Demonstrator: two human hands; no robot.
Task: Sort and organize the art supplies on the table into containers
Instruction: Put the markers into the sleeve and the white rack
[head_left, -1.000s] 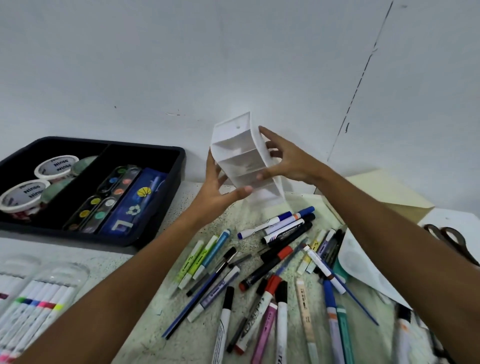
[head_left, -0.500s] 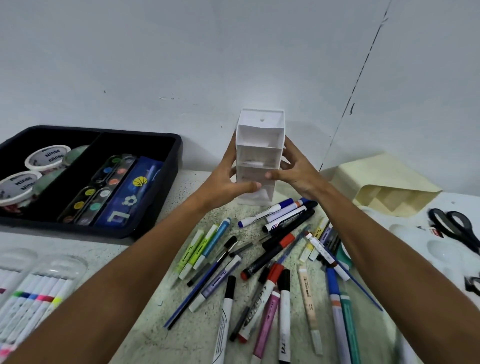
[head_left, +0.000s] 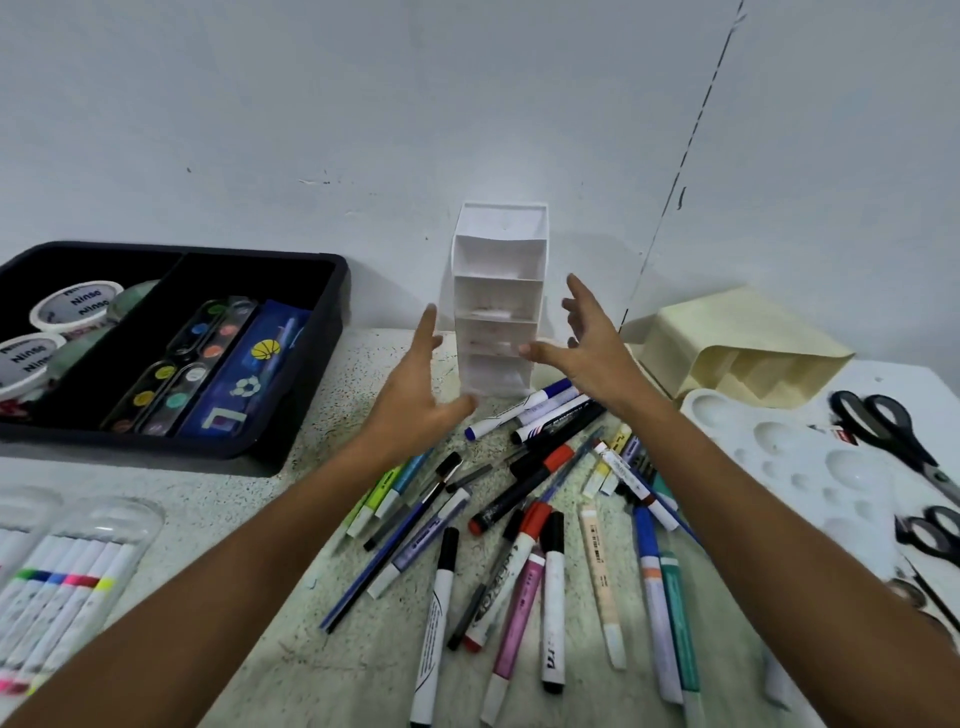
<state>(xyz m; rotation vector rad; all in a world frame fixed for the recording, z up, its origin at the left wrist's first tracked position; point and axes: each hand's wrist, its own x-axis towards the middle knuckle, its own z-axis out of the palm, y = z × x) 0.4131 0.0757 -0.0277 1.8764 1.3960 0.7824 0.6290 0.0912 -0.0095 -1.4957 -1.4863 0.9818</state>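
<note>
At frame centre, a white tiered organizer (head_left: 497, 312) is flanked by the left hand (head_left: 415, 395) and right hand (head_left: 587, 348), both spread wide, nothing held.

White, black and a scatter of marker colours on my speckled table.

The tiered organizer (head_left: 496, 312) is plain white; the tray (head_left: 311, 415) black, holding a blue pencil case (head_left: 244, 384) printed with a yellow basketball and a white football, plus clear paint strips (head_left: 166, 384) dotted orange, yellow, teal. Markers (head_left: 519, 519) show red, black, pink, blue, green. The second organizer (head_left: 727, 353) is pale yellow, the palette (head_left: 810, 467) white, the scissors (head_left: 883, 426) black-handled.
</note>
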